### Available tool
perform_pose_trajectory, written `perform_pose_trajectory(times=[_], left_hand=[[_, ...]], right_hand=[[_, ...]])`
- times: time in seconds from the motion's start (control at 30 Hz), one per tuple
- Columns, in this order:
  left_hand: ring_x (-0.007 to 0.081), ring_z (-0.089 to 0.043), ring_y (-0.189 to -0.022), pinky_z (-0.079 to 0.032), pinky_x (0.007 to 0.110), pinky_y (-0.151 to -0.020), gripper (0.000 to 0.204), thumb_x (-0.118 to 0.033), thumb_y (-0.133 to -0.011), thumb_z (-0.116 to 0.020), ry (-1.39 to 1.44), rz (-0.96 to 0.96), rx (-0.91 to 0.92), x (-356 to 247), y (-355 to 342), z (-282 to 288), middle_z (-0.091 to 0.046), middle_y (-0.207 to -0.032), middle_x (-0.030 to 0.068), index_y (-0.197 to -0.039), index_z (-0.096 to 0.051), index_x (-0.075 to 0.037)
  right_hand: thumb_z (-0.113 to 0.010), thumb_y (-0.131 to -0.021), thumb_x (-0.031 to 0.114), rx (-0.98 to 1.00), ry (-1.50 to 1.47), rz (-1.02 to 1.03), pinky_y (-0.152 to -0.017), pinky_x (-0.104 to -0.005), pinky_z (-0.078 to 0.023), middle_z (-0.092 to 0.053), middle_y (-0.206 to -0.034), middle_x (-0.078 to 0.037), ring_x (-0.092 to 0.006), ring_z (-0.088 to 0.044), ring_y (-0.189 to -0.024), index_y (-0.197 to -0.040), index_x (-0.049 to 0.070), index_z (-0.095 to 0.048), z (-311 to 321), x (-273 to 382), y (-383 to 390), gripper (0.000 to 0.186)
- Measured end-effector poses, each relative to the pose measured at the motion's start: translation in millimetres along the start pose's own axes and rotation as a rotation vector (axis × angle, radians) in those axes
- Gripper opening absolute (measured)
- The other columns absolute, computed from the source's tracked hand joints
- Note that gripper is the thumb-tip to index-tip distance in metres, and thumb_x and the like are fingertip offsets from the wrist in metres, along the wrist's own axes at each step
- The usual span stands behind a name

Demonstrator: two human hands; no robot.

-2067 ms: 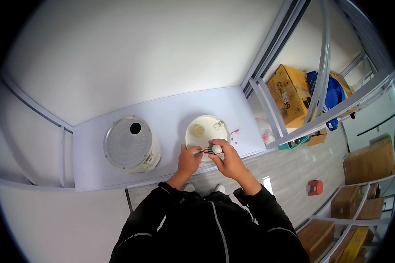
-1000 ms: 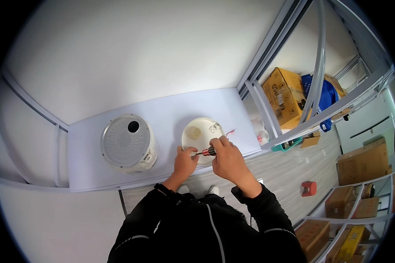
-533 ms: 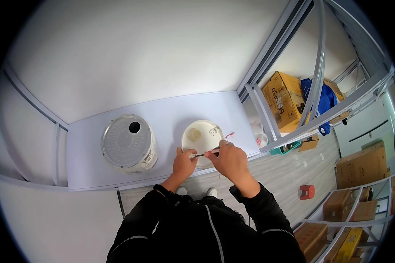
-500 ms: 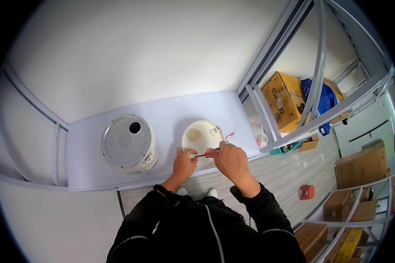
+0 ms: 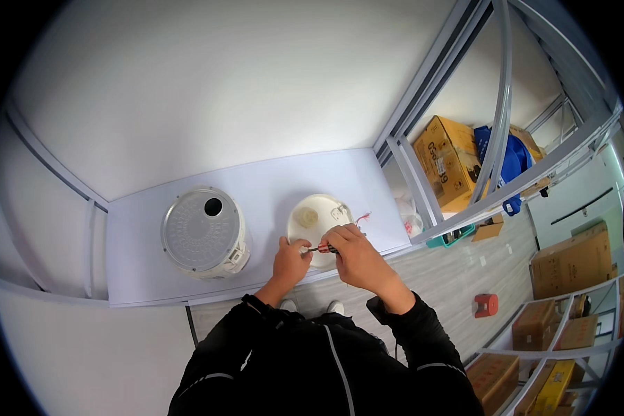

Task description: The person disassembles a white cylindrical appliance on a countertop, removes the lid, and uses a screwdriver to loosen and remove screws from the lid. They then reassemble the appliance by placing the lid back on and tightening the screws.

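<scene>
A white round shallow part (image 5: 320, 206) lies on the table, with a yellowish round patch inside it and thin red wires (image 5: 362, 218) at its right side. Over its near edge, my right hand (image 5: 360, 260) is closed round the red and black handle of a screwdriver (image 5: 325, 248), whose shaft points left. My left hand (image 5: 291, 263) sits at the part's near left edge, thumb and fingers pinched by the screwdriver's tip. Whatever is between those fingers is too small to make out. Both hands hide the near part of the rim.
To the left on the pale table (image 5: 263, 184) stands a white drum-shaped appliance (image 5: 202, 239) with a grey perforated top and a dark hole. A metal frame (image 5: 423, 180) borders the right end. Beyond are cartons (image 5: 447, 163), a blue bag (image 5: 513, 163) and a red stool (image 5: 486, 305).
My right hand has shifted a little left along the screwdriver, its grip turned, and more of its back shows. My left hand stays at the part's edge. The view has tilted slightly.
</scene>
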State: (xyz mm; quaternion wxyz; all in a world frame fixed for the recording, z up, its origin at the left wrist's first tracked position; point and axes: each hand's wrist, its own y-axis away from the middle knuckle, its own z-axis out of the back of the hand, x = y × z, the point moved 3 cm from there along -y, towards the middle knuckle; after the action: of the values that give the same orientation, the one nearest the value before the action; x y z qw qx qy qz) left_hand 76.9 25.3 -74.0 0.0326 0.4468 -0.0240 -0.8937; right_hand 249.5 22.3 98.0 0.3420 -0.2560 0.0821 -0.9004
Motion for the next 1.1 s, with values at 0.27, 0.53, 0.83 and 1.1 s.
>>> perform_pose_trajectory(times=[0.27,0.53,0.83,1.1], left_hand=[[0.0412,-0.069,-0.096,-0.058,0.049,-0.086,0.026,-0.019,-0.086,-0.085,0.009,0.005,0.012,3,-3,2,-0.057,-0.116,0.0171,-0.112,-0.078,-0.020],[0.0409,-0.072,-0.092,-0.060,0.049,-0.083,0.026,-0.019,-0.089,-0.083,-0.023,-0.033,0.002,4,-3,2,-0.057,-0.119,0.0176,-0.114,-0.077,-0.019],[0.0412,-0.072,-0.094,-0.060,0.050,-0.086,0.027,-0.020,-0.088,-0.084,-0.014,-0.008,0.015,3,-4,1,-0.057,-0.120,0.0170,-0.114,-0.077,-0.020],[0.0401,-0.073,-0.094,-0.060,0.050,-0.085,0.026,-0.020,-0.089,-0.083,-0.036,-0.012,0.031,0,-7,4,-0.057,-0.121,0.0164,-0.115,-0.077,-0.020]], right_hand=[[-0.076,-0.089,0.006,0.205,0.149,-0.497,-0.078,-0.0479,-0.058,-0.066,-0.105,-0.021,-0.0426,-0.069,-0.092,-0.112,0.000,-0.065,0,0,-2,0.026],[-0.073,-0.087,0.004,0.106,0.112,-0.596,-0.078,-0.0494,-0.057,-0.067,-0.101,-0.020,-0.0431,-0.068,-0.092,-0.110,0.001,-0.065,-2,2,0,0.025],[-0.076,-0.093,0.017,-0.134,-0.123,0.053,-0.062,-0.0452,-0.057,-0.068,-0.090,-0.020,-0.0422,-0.069,-0.071,-0.112,0.000,-0.063,4,14,-15,0.030],[-0.081,-0.089,0.019,-0.004,0.029,-0.127,-0.064,-0.0471,-0.056,-0.067,-0.092,-0.021,-0.0422,-0.070,-0.075,-0.110,0.000,-0.063,0,5,-17,0.034]])
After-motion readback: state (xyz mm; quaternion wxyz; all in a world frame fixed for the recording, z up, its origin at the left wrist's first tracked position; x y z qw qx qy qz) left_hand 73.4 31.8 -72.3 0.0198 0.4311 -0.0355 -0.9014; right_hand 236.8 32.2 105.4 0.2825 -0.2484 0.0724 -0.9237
